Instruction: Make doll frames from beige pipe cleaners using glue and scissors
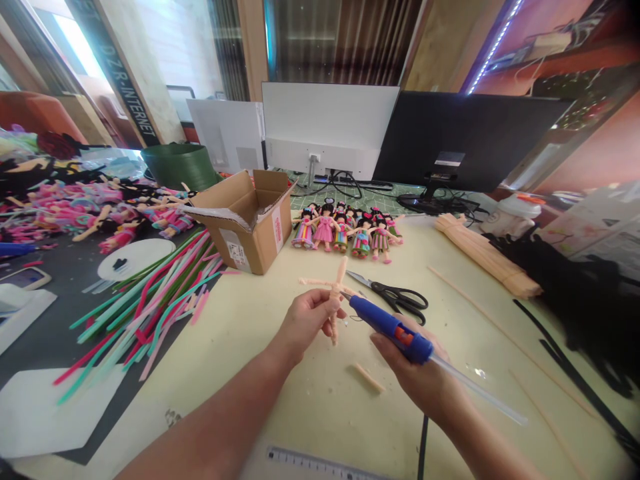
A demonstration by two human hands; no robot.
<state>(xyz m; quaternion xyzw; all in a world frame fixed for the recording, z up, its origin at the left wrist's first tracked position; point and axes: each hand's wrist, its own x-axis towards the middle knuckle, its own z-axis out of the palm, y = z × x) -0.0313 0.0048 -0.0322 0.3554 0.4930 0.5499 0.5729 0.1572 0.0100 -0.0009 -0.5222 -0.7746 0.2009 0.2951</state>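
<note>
Nearest the camera, the left forearm (215, 417) and right forearm (475, 420) are slanting in from the bottom of the frame. Between them, at the centre, a cross-shaped peach fuzzy figure (336, 292) is sitting just above the desk (240, 380). The left hand (307, 317) is pinching it below the crossing, its fingers closed narrow, probably to steady it while leaving the joint exposed. The right hand (417, 363) is wrapping its fingers around a blue glue gun (383, 322), whose tip is pointing at that joint, seemingly for careful placement; whether the trigger is being pressed, I cannot tell. A clear glue stick (480, 391) is trailing from its back.

Just beyond, black-handled scissors (384, 291) are lying slightly open, perhaps for easy reach, and a short peach offcut (369, 378) is resting below centre. A ruler (320, 465) is lying along the bottom edge. Finished-looking dolls (345, 232) are crowding together above centre, beside an open cardboard box (273, 240). Coloured stems (163, 293) are spreading at left, and a peach bundle (487, 257) is lying at right, apparently keeping materials sorted.
</note>
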